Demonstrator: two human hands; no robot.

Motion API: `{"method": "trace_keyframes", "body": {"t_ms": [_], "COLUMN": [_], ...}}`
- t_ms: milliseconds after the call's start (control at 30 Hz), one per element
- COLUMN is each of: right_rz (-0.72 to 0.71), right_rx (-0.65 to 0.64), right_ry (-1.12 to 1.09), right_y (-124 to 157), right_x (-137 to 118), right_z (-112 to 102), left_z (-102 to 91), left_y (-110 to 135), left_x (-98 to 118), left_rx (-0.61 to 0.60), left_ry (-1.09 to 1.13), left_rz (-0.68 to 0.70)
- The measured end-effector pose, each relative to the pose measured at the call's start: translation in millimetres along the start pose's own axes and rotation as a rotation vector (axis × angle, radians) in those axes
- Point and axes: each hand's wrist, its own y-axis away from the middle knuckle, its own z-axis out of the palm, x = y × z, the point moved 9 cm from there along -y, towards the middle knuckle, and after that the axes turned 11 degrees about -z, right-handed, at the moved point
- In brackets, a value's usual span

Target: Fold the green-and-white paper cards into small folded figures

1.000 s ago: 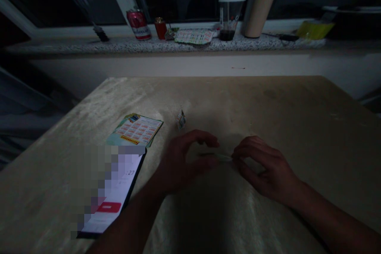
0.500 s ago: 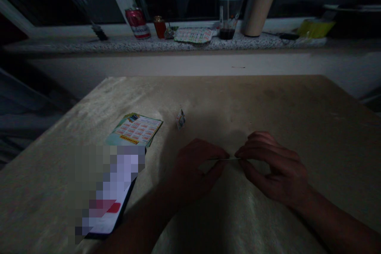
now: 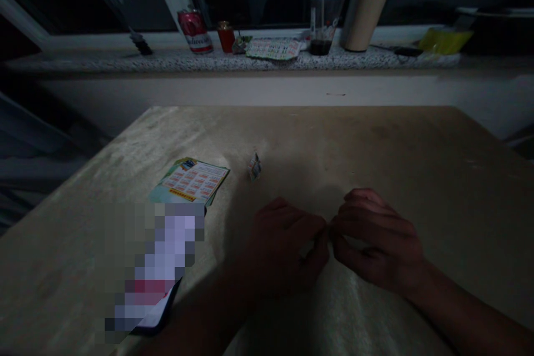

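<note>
My left hand [image 3: 287, 242] and my right hand [image 3: 377, 239] meet fingertip to fingertip above the table. Each is closed in a pinch, thumb against forefinger. The thin piece of paper between them showed as a pale edge a moment ago and is now mostly hidden by the fingers. Beyond my left hand, a small folded piece of printed paper [image 3: 254, 167] stands on the table. To the left lies a stack of printed cards [image 3: 192, 181], with red and white grids on the top one. Nearer me, a phone [image 3: 156, 311] with a lit, partly blurred screen lies face up.
The pale table [image 3: 400, 150] reaches to the wall below a speckled windowsill [image 3: 167, 64]. Along the sill stand a red can [image 3: 195, 33], a small red jar [image 3: 226, 39], a printed sheet [image 3: 273, 49], a lidded cup [image 3: 323, 22], a cardboard tube [image 3: 371, 5] and something yellow [image 3: 444, 40].
My fingertips have come together, and the pale paper edge between them has gone out of sight. My left hand has shifted slightly right and turned. Phone, cards and folded paper lie as before.
</note>
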Motion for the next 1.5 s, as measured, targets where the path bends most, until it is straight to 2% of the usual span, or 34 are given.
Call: {"method": "trace_keyframes", "body": {"t_ms": [200,733,1167,1333,1500], "right_rz": [0.001,0.001,0.025,0.038,0.056], "right_rx": [-0.014,0.008,0.030,0.025,0.015], "right_ry": [-0.037,-0.006,0.016,0.019,0.012], "right_y": [2,2,2,3,6], "right_x": [0,0,5,7,11], "right_z": [5,-2,-8,-8,-8], "left_z": [-1.0,-3.6,4.1,10.4,10.3], "left_y": [0,-1,-1,-1,-1], "left_x": [-2,-8,-23,-32,-34], "left_rx": [0.045,0.063,-0.080,-0.194,-0.231], "left_ry": [-0.031,-0.029,-0.043,0.040,0.071], "left_rz": [-0.063,-0.053,-0.166,-0.250,-0.291]}}
